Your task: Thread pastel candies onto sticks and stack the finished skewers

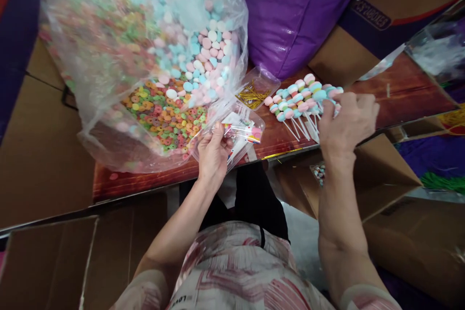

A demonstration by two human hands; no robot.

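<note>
Between the thumb and fingers of my left hand [214, 152] is a small clear plastic bag [250, 133] with a colourful print, held over the table's front edge. My right hand [345, 121] is curled over the right end of a row of candy sticks [298, 99], its fingers closed about one of them. These are pink, white and blue candies threaded on white sticks, lying side by side with the sticks toward me. Part of the stick under my fingers is hidden. Beneath my left hand lies a clear plastic tray [258, 121] with more printed packaging.
A large clear bag [232, 19] of ring candies and pastel candies fills the table's left. Gold twist ties [250, 95] lie in a clear container. Behind stands a purple bag [290, 14]. Cardboard boxes [388, 169] flank the red-brown table [403, 87].
</note>
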